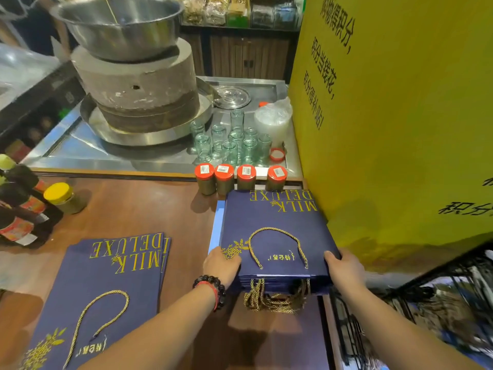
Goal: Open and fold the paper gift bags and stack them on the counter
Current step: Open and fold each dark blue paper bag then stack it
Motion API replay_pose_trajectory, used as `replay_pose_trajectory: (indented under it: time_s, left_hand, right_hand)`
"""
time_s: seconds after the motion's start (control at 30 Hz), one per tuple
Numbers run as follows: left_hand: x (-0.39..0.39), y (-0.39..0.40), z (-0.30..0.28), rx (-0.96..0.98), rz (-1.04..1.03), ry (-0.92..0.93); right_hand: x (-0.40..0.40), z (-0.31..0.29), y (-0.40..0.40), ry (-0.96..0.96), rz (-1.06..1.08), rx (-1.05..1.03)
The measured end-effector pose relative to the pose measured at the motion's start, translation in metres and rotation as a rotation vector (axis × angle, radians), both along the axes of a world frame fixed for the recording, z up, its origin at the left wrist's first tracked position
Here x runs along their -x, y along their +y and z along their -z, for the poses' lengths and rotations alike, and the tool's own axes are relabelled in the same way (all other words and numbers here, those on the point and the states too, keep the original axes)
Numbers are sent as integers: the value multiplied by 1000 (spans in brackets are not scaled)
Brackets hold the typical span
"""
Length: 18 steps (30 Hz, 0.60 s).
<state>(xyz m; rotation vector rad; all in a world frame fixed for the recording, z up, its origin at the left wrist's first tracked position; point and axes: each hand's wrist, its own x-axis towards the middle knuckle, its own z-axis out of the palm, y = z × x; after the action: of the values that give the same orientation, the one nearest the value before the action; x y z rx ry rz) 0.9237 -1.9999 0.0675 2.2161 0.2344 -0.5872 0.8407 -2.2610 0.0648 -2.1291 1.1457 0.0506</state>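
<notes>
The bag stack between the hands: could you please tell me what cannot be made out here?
- Bag stack, head view: its count; the edges merge.
- Left hand and right hand: fingertips hidden under the stack.
- Left pile: near end cut off by the frame's bottom edge.

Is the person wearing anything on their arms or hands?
Yes. The left hand has a bracelet of dark round beads at the wrist, with a red band running along it. The right hand wears nothing. Both forearms are bare, with no sleeves, gloves, rings or watch showing.
</notes>
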Motion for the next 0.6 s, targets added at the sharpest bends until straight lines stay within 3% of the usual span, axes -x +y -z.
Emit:
replay_pose_trajectory:
  time_s: [0.17, 0.3, 0.6]
  left_hand:
    - [-4, 3, 3, 12, 44, 10]
    - [-3, 9, 6, 23, 75, -48]
    - [28, 38, 3, 5, 175, -135]
  right_hand:
    - [-5, -2, -1, 59, -57, 63]
    - [-4, -11, 5, 102, -182, 282]
    - [8, -31, 93, -80, -577, 577]
